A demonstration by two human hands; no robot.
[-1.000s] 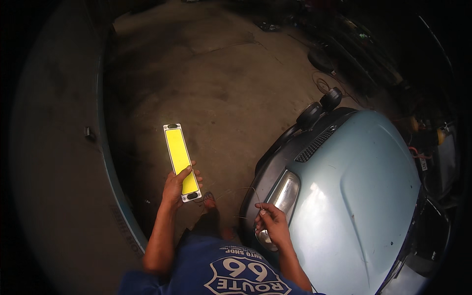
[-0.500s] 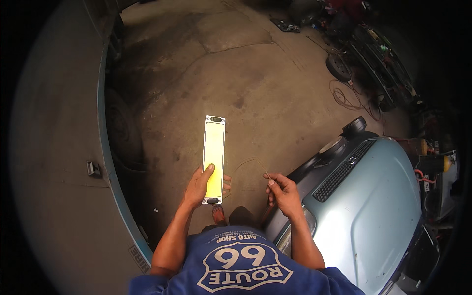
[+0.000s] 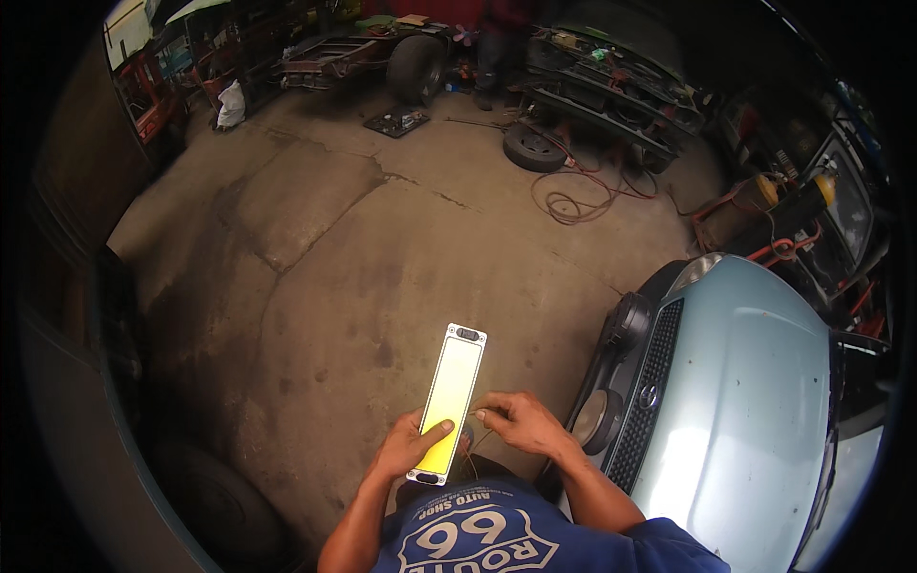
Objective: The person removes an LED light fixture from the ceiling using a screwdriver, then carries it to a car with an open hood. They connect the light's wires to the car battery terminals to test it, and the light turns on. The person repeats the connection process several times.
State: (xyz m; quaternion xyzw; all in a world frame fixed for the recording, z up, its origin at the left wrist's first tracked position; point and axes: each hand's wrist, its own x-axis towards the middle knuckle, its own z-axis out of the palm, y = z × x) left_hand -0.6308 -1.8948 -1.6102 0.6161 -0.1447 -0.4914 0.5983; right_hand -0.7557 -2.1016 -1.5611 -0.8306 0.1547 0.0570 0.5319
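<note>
My left hand (image 3: 409, 447) grips the lower part of a long flat yellow panel (image 3: 457, 380), its thumb lying across the front face and its other fingers behind. The panel has a white rim and a black piece with screws at each end. It leans slightly to the right in front of my blue shirt (image 3: 478, 535). Close to the panel's right edge, my right hand (image 3: 523, 423) is closed in a pinch on a thin wire (image 3: 471, 464). Part of the wire hangs below the fingers, and where it meets the panel is hidden.
A car with a light blue bonnet (image 3: 745, 382) stands close on my right. At lower left is a dark wheel (image 3: 215, 506). Further off are a loose tyre (image 3: 533, 148), a coiled red hose (image 3: 578, 205), a dark tray of small parts (image 3: 395, 121) and a standing person (image 3: 492, 53).
My view has lifted toward the far floor. The panel now tilts to the right, and my right hand has come in close beside it with the wire.
</note>
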